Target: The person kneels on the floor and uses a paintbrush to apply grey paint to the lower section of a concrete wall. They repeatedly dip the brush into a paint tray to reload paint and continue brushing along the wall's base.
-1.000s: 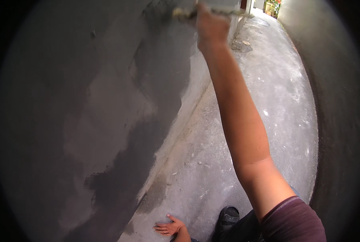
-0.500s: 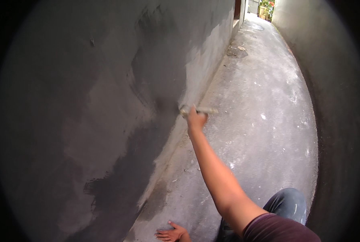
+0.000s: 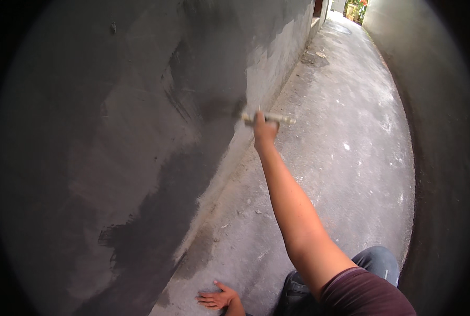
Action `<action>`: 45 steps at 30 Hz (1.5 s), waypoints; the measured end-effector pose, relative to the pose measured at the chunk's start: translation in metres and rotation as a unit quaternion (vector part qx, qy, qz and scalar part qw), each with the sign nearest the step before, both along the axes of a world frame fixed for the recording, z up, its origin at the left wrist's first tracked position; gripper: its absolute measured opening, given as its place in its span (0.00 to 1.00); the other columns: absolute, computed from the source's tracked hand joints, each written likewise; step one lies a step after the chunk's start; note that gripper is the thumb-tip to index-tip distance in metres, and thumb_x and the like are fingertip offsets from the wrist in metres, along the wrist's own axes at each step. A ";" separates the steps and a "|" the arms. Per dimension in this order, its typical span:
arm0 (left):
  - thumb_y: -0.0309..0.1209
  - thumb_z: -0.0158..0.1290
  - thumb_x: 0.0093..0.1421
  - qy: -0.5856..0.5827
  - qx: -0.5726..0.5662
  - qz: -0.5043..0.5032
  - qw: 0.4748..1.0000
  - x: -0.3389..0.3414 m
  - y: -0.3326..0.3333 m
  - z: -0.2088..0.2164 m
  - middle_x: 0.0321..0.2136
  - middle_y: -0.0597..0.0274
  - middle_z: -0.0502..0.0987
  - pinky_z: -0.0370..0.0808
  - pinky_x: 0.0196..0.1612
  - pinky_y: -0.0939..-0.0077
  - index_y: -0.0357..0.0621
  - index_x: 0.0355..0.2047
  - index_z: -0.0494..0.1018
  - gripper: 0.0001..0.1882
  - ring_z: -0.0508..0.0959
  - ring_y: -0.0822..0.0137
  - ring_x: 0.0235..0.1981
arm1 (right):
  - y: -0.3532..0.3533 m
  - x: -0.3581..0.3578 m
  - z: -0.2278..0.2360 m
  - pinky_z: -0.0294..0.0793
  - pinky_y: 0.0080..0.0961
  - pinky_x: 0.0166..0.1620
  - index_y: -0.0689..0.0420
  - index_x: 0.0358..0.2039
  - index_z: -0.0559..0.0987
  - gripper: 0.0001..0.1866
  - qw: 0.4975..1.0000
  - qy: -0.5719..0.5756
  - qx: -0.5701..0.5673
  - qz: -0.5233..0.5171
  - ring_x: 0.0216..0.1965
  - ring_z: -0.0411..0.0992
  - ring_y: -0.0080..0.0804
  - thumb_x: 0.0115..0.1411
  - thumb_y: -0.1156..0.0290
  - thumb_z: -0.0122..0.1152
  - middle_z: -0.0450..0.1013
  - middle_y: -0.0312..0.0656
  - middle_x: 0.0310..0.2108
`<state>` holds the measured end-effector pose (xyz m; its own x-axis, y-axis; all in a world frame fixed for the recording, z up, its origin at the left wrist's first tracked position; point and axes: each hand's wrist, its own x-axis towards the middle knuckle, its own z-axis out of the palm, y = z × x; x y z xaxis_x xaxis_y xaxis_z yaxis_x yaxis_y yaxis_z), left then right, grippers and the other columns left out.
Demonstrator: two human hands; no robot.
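Note:
My right hand (image 3: 265, 129) is wrapped round the pale handle of a paintbrush (image 3: 285, 119), with the arm stretched far forward. Its head is blurred and meets the lower part of the grey wall (image 3: 119, 131) on the left. Dark, wet-looking patches (image 3: 166, 195) cover much of that wall, with streaky edges beside paler plaster. Low in the picture, my left hand (image 3: 217, 299) rests with fingers spread on the concrete ground near the wall's foot, holding nothing.
A narrow concrete path (image 3: 345, 158) with white specks runs ahead between two walls. The right-hand wall (image 3: 429, 105) curves along its side. Loose debris (image 3: 316, 58) lies farther up by the left wall. Potted plants (image 3: 355, 10) stand at the far end. My bent knee (image 3: 379, 262) is at lower right.
My right hand has carried the paintbrush farther forward along the wall, and the arm reaches out more. The left hand stays spread on the ground; the view has shifted slightly.

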<state>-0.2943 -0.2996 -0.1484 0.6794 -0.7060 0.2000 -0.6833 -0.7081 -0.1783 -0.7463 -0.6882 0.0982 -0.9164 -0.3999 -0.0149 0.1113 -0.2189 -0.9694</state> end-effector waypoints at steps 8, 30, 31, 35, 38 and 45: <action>0.75 0.34 0.67 0.024 0.013 0.019 0.999 0.018 0.001 0.006 0.77 0.43 0.52 0.47 0.74 0.41 0.39 0.75 0.57 0.55 0.51 0.43 0.78 | 0.007 0.093 0.065 0.72 0.37 0.62 0.73 0.59 0.69 0.35 0.994 0.084 0.050 -0.056 0.58 0.74 0.45 0.65 0.56 0.68 0.73 0.58 0.56; 0.74 0.36 0.67 0.033 -0.020 0.003 0.999 0.016 0.004 0.002 0.77 0.41 0.52 0.47 0.74 0.38 0.38 0.75 0.58 0.55 0.51 0.41 0.78 | 0.026 0.095 0.171 0.79 0.30 0.45 0.68 0.44 0.81 0.19 0.984 0.138 -0.110 0.013 0.40 0.79 0.31 0.68 0.62 0.66 0.80 0.44 0.39; 0.74 0.36 0.67 0.037 -0.022 0.001 0.999 0.014 -0.002 0.006 0.77 0.41 0.52 0.47 0.74 0.38 0.38 0.74 0.58 0.55 0.51 0.41 0.78 | 0.042 0.100 0.204 0.78 0.27 0.44 0.67 0.43 0.82 0.17 0.963 0.073 -0.235 0.114 0.39 0.78 0.27 0.68 0.62 0.66 0.80 0.41 0.37; 0.74 0.37 0.67 0.044 -0.034 0.001 0.998 0.021 -0.002 0.004 0.77 0.40 0.52 0.47 0.73 0.37 0.38 0.75 0.58 0.54 0.51 0.40 0.78 | 0.067 0.156 0.235 0.77 0.25 0.41 0.64 0.41 0.83 0.16 0.924 0.111 -0.344 0.126 0.40 0.76 0.22 0.68 0.61 0.67 0.78 0.39 0.38; 0.74 0.36 0.67 0.044 -0.039 -0.011 0.998 0.014 0.002 -0.001 0.77 0.39 0.51 0.46 0.74 0.36 0.38 0.75 0.57 0.54 0.52 0.39 0.77 | 0.057 0.188 0.131 0.78 0.24 0.37 0.62 0.42 0.83 0.14 0.967 0.032 -0.240 0.077 0.39 0.76 0.23 0.69 0.62 0.66 0.79 0.38 0.38; 0.73 0.36 0.67 0.051 -0.048 -0.012 0.997 0.005 -0.005 0.003 0.77 0.38 0.51 0.47 0.74 0.37 0.37 0.74 0.57 0.54 0.51 0.37 0.77 | 0.099 0.198 -0.013 0.80 0.32 0.49 0.72 0.42 0.81 0.16 0.991 -0.123 0.004 0.047 0.39 0.80 0.32 0.66 0.68 0.66 0.80 0.43 0.39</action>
